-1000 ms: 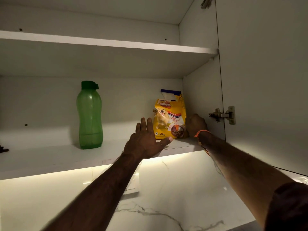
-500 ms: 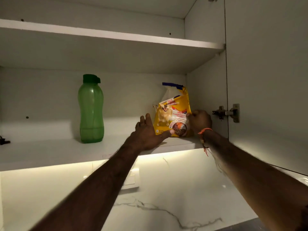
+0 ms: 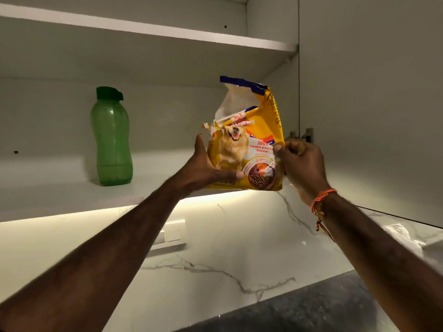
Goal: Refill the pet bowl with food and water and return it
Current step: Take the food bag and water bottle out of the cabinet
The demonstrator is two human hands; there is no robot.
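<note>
both hands (image 3: 203, 168) (image 3: 302, 161) grip torn-open dog food bag (image 3: 251, 144); contents hidden; green bottle (image 3: 111, 137) seemingly empty.

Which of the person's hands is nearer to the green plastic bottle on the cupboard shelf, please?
The left hand. It grips the yellow dog-food bag on the side facing the green plastic bottle; the right hand grips the bag's far side.

The yellow dog food bag (image 3: 249, 149) no longer stands at the far right of the shelf (image 3: 72, 195). Both hands now grip it, the left hand (image 3: 206, 171) and right hand (image 3: 302, 161) at its sides, and it tilts nearer, over the shelf's front edge.
</note>
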